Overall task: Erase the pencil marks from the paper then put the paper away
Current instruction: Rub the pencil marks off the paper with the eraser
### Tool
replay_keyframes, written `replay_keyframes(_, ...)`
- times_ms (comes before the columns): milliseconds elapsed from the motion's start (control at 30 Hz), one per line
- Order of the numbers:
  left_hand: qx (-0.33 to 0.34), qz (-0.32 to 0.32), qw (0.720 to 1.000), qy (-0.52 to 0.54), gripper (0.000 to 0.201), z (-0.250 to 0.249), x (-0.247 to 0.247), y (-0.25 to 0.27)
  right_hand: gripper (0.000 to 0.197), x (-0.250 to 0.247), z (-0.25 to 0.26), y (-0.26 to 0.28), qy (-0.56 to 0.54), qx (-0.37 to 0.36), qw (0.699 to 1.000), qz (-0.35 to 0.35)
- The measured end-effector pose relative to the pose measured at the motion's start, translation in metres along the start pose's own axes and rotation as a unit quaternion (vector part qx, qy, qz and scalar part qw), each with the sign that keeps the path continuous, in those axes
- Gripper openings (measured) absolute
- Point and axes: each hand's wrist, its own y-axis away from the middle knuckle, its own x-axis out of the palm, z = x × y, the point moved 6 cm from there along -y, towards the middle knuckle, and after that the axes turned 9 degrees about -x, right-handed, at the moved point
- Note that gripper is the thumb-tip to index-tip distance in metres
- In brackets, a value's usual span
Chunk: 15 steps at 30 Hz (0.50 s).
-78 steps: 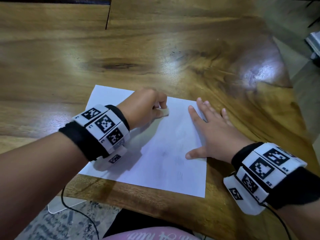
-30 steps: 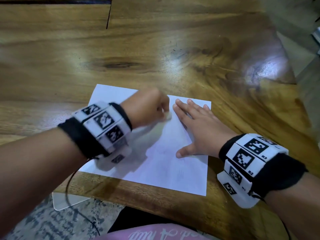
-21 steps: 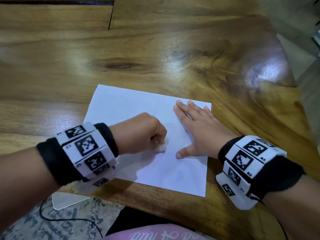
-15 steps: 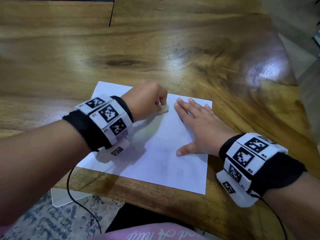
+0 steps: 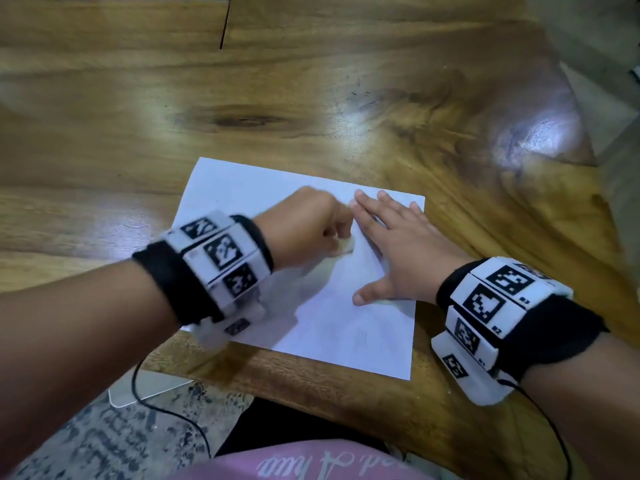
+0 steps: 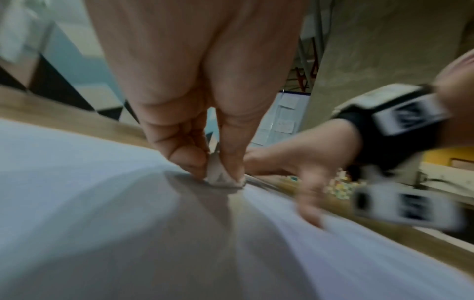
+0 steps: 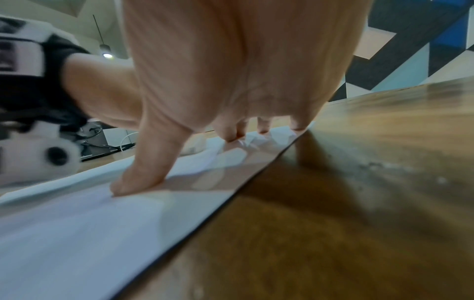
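Observation:
A white sheet of paper (image 5: 322,317) lies on the wooden table (image 5: 311,98) near its front edge, with faint pencil marks (image 5: 362,336) low on its right side. My left hand (image 5: 311,226) pinches a small white eraser (image 5: 344,245) and presses it on the middle of the sheet; the left wrist view shows the eraser (image 6: 220,176) between thumb and fingers against the paper (image 6: 102,203). My right hand (image 5: 391,244) lies flat with spread fingers on the paper's right part, holding it down. In the right wrist view its thumb and fingertips (image 7: 297,125) press on the paper (image 7: 77,223).
The table's front edge (image 5: 311,382) runs just below the sheet, with patterned floor (image 5: 104,438) beyond it. A pale flat object (image 5: 138,386) sits under the table edge at the left. Cables hang from both wrist bands. Bare wood spreads behind and right of the paper.
My left hand has rubbed the eraser back and forth over the sheet, and now sits a little nearer than half a second ago. My right hand stays flat on the paper.

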Motion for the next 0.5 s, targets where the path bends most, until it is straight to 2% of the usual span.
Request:
replay_keyframes(100, 0.062, 0.088, 0.994, -0.017, 0.018, -0.002, 0.025, 0.039, 0.124, 0.000, 0.000, 0.000, 0.003, -0.001, 1.000, 0.000)
replay_keyframes(167, 0.055, 0.126, 0.990, -0.012, 0.013, 0.001, 0.028, 0.043, 0.124, 0.001, 0.000, 0.000, 0.005, -0.001, 1.000, -0.001)
replay_keyframes(300, 0.013, 0.020, 1.000, -0.020, 0.010, -0.001, 0.002, 0.006, 0.125, 0.000, 0.000, 0.000, 0.006, -0.002, 1.000, -0.004)
replay_keyframes(333, 0.004, 0.010, 1.000, -0.018, 0.011, 0.000, 0.000, 0.000, 0.125, 0.000, 0.000, 0.000, 0.006, -0.003, 1.000, -0.003)
replay_keyframes(433, 0.046, 0.027, 0.999, -0.006, 0.020, 0.002, 0.012, 0.023, 0.125, 0.000, 0.000, 0.000, 0.007, 0.000, 1.000, 0.002)
replay_keyframes(500, 0.080, 0.074, 0.994, -0.007, 0.021, 0.002, 0.025, 0.052, 0.125, 0.000, 0.000, 0.000, 0.007, 0.000, 1.000, 0.002)
